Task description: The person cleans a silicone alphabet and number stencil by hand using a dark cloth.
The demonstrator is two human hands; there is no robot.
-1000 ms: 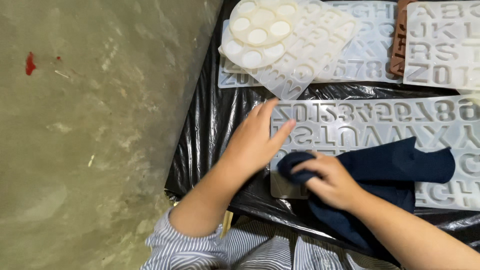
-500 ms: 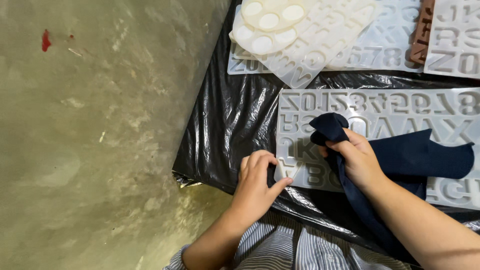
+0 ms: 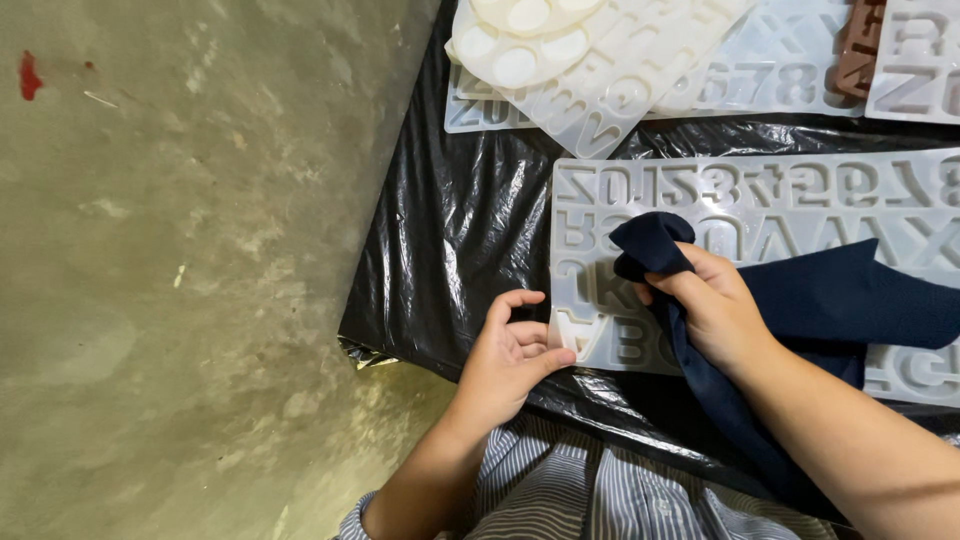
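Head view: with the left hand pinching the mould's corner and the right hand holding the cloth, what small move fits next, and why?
Probably press the bunched dark blue cloth down into the letter cavities beside it and rub. The right hand holds the cloth tip just over the clear letter mould, and the left hand grips its near corner, steadying it.

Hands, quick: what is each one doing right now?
Left hand: pinching the corner of the clear letter mould.
Right hand: closed on the dark blue cloth.
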